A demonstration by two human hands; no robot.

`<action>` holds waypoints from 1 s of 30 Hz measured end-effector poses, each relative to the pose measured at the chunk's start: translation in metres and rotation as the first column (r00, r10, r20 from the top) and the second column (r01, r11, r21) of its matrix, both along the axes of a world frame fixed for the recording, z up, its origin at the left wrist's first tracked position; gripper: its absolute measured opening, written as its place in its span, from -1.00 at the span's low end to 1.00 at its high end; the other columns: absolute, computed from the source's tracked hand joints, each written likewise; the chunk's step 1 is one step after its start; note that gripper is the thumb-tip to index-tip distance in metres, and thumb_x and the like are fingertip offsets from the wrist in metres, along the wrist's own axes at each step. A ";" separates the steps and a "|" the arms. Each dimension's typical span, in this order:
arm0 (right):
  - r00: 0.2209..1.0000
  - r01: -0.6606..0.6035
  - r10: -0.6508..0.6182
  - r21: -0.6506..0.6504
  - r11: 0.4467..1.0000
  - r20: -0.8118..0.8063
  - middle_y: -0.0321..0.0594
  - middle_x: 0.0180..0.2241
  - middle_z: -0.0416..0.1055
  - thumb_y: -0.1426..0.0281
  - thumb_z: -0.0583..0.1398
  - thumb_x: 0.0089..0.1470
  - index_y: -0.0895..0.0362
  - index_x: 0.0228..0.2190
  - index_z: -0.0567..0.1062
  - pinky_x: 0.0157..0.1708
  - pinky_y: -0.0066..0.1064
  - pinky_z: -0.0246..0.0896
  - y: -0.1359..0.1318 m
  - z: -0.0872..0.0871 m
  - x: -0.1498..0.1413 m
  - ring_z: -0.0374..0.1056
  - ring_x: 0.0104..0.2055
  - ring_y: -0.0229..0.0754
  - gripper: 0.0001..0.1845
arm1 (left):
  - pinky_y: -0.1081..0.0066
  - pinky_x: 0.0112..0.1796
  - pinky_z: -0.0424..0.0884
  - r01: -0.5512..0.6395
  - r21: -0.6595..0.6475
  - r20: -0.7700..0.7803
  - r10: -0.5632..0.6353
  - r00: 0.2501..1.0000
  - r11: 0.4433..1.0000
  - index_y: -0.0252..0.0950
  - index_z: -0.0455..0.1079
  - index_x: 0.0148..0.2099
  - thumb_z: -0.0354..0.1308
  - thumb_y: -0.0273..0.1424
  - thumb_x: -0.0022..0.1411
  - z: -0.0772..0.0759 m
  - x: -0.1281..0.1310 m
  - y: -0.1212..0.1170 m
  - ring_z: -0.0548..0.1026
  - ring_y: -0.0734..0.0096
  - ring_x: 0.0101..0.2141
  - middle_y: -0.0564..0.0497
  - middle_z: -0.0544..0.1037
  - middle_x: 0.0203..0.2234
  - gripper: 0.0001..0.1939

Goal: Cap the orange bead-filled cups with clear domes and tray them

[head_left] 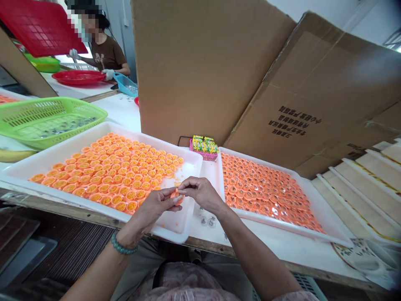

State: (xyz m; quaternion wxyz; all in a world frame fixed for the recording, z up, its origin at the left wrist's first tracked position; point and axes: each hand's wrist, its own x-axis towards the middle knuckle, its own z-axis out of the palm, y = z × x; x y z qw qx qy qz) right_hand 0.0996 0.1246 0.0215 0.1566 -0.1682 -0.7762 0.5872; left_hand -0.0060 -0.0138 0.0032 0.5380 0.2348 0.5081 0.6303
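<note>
Small orange cup held in both hands, above the near right corner of the left white tray. Its side is gripped between thumb and fingers by the left hand; its upper rim is pinched by the fingertips of the right hand — whether any smaller part is also held there cannot be told. A beaded green bracelet is worn on the left wrist.

Left tray: rows of orange cups with yellow-orange contents are spread from the left edge almost to the right edge, where a bare strip is left; orange crumbs are scattered there. Right white tray: packed with orange pieces with dark-marked centres, near right corner bare. Between the trays, clear discs are laid near the front edge of the white table. Pink basket of yellow-green packets is set at the right tray's far left corner.

Green basket, small shiny parts inside, is placed beyond the left tray's far left corner. Cardboard sheets are stood along the table's far edge. Past them — a red tray is held up by a gloved co-worker.
</note>
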 end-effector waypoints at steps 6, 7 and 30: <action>0.996 0.093 -0.094 0.084 0.992 0.004 -0.27 -0.42 0.51 0.44 0.25 -0.06 0.13 -0.45 0.58 -0.27 -0.41 0.25 -0.012 0.002 0.006 0.40 -0.33 -0.23 -0.92 | 0.38 -0.15 0.41 0.035 0.037 -0.028 -0.034 0.999 0.999 -0.18 0.50 -0.09 0.35 -0.22 -0.05 0.003 0.000 0.000 0.46 0.38 -0.25 0.04 0.58 -0.30 -0.57; 0.993 0.112 -0.114 0.081 0.990 0.010 -0.26 -0.41 0.52 0.44 0.24 -0.05 0.13 -0.44 0.58 -0.27 -0.40 0.26 -0.014 0.003 0.007 0.40 -0.32 -0.22 -0.91 | 0.38 -0.14 0.41 0.040 0.042 -0.031 -0.039 0.999 0.998 -0.18 0.49 -0.09 0.34 -0.22 -0.05 0.003 0.000 0.000 0.47 0.37 -0.25 0.04 0.58 -0.30 -0.57; 0.980 0.177 -0.106 0.508 0.843 -0.167 -0.21 -0.09 0.46 0.53 0.19 -0.05 0.05 0.11 0.16 -0.11 -0.31 0.32 -0.036 -0.019 0.025 0.39 -0.15 -0.21 -0.33 | 0.30 -0.11 0.38 0.054 0.016 -0.077 -0.053 0.996 0.998 -0.27 0.44 -0.01 0.27 -0.26 0.04 0.000 0.001 0.002 0.49 0.28 -0.23 -0.06 0.57 -0.21 -0.56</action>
